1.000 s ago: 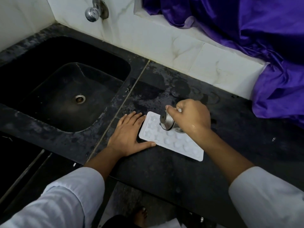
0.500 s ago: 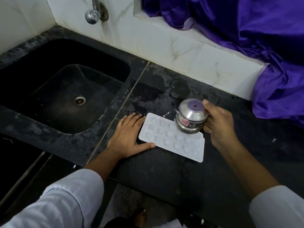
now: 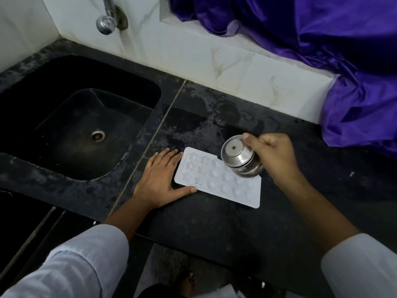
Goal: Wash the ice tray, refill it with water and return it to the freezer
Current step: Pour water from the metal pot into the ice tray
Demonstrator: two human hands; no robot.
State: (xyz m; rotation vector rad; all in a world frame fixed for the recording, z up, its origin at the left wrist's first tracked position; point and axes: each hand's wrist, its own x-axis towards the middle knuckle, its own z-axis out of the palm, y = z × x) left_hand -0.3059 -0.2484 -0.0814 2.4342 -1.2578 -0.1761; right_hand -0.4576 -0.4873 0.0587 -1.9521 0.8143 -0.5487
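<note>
Her left hand (image 3: 160, 180) lies flat, fingers straight, against the white ice tray (image 3: 217, 179) on the table (image 3: 214, 229); right hand (image 3: 274, 157) grips a tipped steel pot (image 3: 239, 157) above it.

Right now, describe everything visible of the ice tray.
The ice tray is white, plastic-looking, rectangular, with rows of cells, star-shaped at its left end, rounder elsewhere. It lies flat on the black counter. The left hand rests against its left end; the right hand holds a tilted steel pot over its far edge.
</note>
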